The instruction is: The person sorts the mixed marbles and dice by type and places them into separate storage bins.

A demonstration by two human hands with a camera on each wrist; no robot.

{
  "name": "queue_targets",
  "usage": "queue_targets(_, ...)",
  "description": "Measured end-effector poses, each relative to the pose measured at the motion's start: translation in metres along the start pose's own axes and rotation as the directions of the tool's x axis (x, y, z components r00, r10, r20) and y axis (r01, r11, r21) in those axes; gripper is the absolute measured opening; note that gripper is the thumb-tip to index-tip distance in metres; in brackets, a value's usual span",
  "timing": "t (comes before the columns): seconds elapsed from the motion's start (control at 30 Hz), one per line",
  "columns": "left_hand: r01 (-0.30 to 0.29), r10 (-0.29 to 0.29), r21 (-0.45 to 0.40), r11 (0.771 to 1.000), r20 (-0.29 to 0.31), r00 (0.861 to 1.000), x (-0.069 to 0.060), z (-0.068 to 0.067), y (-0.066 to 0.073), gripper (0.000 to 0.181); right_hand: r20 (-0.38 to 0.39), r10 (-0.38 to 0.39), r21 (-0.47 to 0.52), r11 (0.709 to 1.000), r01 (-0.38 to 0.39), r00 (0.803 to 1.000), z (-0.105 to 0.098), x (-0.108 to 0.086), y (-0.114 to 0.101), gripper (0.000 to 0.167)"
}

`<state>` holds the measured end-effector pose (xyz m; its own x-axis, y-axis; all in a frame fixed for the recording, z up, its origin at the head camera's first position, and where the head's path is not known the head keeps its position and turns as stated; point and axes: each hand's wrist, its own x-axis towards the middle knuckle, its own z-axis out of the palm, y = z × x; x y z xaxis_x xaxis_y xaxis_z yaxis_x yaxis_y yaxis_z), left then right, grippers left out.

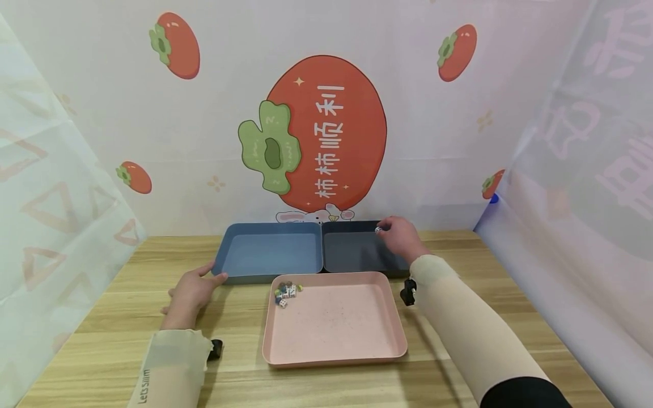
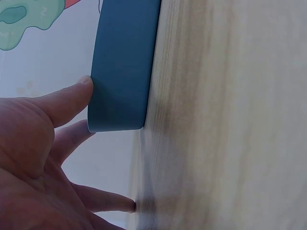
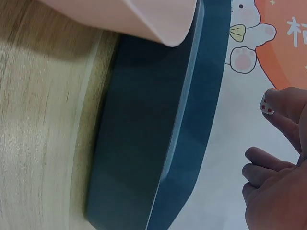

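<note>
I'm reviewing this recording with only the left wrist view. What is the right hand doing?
Observer: The right hand pinches a white die.

Operator: Where is that hand?

Observer: In the head view, it shows over the dark tray.

Operator: Any more dice?

Observer: Yes, white dice are among a cluster of small pieces near the far left corner of the pink tray.

Free room over the pink tray (image 1: 339, 326); dice (image 1: 292, 291) block its far-left corner
</note>
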<state>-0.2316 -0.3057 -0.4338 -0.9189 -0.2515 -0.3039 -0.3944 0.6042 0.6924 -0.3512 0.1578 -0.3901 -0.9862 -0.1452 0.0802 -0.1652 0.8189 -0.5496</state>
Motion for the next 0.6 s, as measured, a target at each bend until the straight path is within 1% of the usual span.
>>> queue_targets(0.17, -0.007, 0.007, -0.001, 1.000, -0.005, 1.000, -0.0008, 0.0002, 0.0010, 0.080, -0.001, 0.007, 0.005, 1.000, -0.007, 1.000, -0.0032, -0.0003, -0.0006, 0.031)
queue_targets(0.27, -0.006, 0.006, 0.000, 1.000, -0.007, 1.000, -0.0013, 0.0003, 0.0013, 0.080, 0.001, 0.012, 0.022, 1.000, -0.012, 1.000, -0.0048, 0.0002, -0.0020, 0.034)
queue_targets(0.43, 0.004, -0.004, 0.002, 1.000, -0.001, 1.000, -0.0015, 0.0009, 0.0008, 0.081, -0.008, 0.017, 0.040, 0.999, -0.017, 1.000, -0.0063, 0.0010, -0.0027, 0.041)
queue_targets(0.6, 0.012, -0.012, 0.009, 1.000, 0.002, 1.000, -0.0009, 0.0011, 0.0007, 0.082, -0.015, 0.032, 0.045, 0.998, -0.031, 0.999, -0.0071, 0.0007, -0.0027, 0.042)
